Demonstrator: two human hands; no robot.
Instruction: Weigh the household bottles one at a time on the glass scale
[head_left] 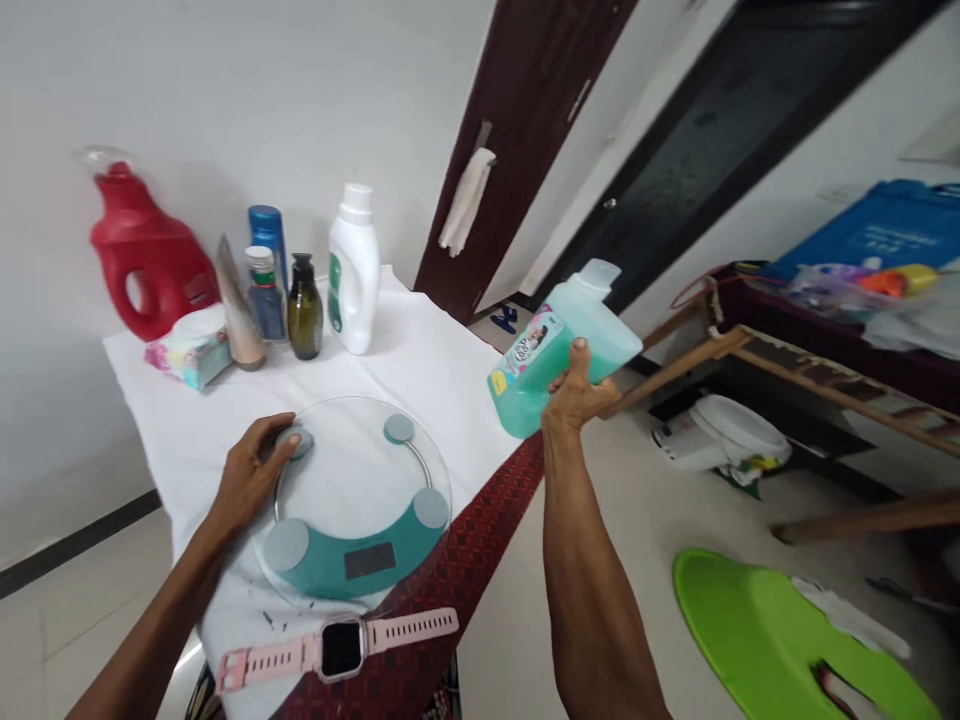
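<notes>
My right hand (577,395) grips a translucent jug of green liquid soap (536,385) by its handle, thumb on top. The jug leans to the right, partly over the table's right edge. At the left rim of a round glass bathroom scale (352,470), my left hand (259,465) has its thumb on a grey pad and its fingers curled along the edge. The scale lies on the white cloth with its teal display side towards me. Just in front of it lies a pink-strapped smartwatch (341,648) with a dark screen.
Along the wall stand a red jug (154,250), a wipes pack (191,345), several small bottles and a white bottle (356,270). A dark red patterned cloth (487,540) covers the table's right edge. On the floor are a white bucket (724,435) and a green tub (780,640).
</notes>
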